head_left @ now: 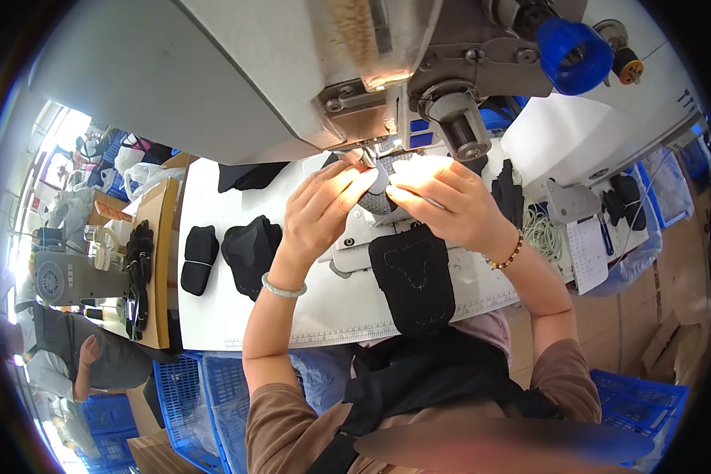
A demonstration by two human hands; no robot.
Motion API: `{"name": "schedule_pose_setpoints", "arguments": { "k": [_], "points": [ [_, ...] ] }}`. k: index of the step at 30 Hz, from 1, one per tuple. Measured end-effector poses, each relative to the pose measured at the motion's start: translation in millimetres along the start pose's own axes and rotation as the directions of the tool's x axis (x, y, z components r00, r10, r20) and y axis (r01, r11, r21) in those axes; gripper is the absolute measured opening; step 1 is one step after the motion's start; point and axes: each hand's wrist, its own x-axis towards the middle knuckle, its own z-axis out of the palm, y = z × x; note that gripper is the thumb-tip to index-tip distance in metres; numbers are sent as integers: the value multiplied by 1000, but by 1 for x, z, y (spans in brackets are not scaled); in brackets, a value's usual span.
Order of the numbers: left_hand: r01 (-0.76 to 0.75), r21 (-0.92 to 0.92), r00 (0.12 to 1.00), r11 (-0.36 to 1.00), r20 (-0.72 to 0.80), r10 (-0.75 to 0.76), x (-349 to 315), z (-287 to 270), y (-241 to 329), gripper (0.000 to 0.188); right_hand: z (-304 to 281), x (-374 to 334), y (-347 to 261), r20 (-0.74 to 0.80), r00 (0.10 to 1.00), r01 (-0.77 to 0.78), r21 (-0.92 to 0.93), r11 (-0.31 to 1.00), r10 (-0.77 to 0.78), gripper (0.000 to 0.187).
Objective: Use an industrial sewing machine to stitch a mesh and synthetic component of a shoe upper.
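Both my hands are raised under the head of a large sewing machine (292, 63), close to its needle area. My left hand (324, 201) pinches the left edge of a small grey fabric piece (379, 193) between thumb and fingers. At its other edge, my right hand (454, 204) has its fingers pressed together on the same piece. Bright light washes out the right fingertips. Below my hands, a black shaped fabric piece (413, 280) with white stitched lines lies over the machine bed and the table's near side.
Left on the white table (324, 320) lie a tied black bundle (200, 259) and stacked black pieces (251, 254). Coiled cord (541, 235) and a paper sheet (587, 253) sit right. Blue crates (186, 403) stand below. Another person (87, 359) is at far left.
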Motion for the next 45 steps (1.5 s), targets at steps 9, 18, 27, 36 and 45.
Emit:
{"name": "schedule_pose_setpoints", "arguments": {
  "k": [9,18,27,36,45],
  "points": [
    [76,-132,993,988,-81,-88,-6,11,-18,34,10,4,-16,6,995,-97,-112,989,99,29],
    [129,-92,986,987,-98,-138,-8,12,-16,31,20,-3,-13,-84,981,-182,-101,978,174,30],
    [334,-310,938,890,14,-347,-9,3,-17,31,21,-3,-10,-91,976,-203,-71,977,196,31],
    [207,-175,978,963,52,-201,4,-7,-15,31,17,-1,-10,-101,973,-210,-12,978,208,28],
    [109,-32,986,993,133,-104,16,-19,3,26,15,-4,-19,-16,984,-179,-60,982,179,31]
  ]
}}
